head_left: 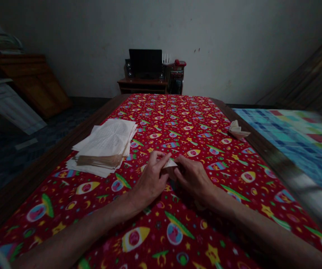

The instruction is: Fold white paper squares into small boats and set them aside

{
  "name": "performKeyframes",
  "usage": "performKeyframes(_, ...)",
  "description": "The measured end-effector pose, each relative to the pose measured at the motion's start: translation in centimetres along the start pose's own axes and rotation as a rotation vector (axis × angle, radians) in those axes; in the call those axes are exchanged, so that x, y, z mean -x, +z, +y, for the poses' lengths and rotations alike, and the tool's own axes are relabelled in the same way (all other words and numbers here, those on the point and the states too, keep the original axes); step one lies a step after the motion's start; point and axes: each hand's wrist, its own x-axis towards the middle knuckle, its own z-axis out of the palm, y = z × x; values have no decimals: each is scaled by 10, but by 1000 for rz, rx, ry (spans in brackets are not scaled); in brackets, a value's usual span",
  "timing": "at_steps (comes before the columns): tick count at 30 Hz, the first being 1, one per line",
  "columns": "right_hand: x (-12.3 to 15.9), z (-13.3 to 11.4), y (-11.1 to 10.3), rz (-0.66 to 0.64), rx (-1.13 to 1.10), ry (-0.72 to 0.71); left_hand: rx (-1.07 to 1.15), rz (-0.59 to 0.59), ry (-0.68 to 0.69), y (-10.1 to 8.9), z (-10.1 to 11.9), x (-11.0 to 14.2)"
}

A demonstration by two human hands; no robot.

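Between my two hands, just above the red patterned cloth [155,140], is a small piece of folded paper [170,163] with a pale pointed top. My left hand [154,173] pinches it from the left, fingers bent over its upper edge. From the other side my right hand [193,173] grips it between thumb and fingers. Much of the paper is hidden behind the fingers. To the left of my hands lies a loose stack of printed paper sheets [109,138], its edges uneven. A folded paper piece [237,130] sits at the cloth's right edge.
Dark wooden table edges [92,129] run along both sides of the cloth. Beyond the far end stand a black monitor [145,61] and a red telephone [180,63]. A bed with a coloured checked cover [290,130] is at the right, and a wooden cabinet [34,84] at the left.
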Motion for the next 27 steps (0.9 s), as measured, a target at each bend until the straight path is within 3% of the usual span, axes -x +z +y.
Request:
performKeyframes(6, 3, 0, 0, -42, 36, 25, -56, 34, -25, -6, -5, -6)
performKeyframes(10, 5, 2, 2, -82, 170, 85, -102, -47, 6, -7, -11, -6)
performKeyframes(16, 9, 2, 1, -104, 393, -27, -128, -148, 43, -12, -11, 0)
performKeyframes(23, 4, -5, 0, -149, 439, 61, -154, -149, 60, -12, -13, 3)
performKeyframes(27, 3, -7, 1, -170, 483, 43, -131, -145, 71, -11, -16, 5)
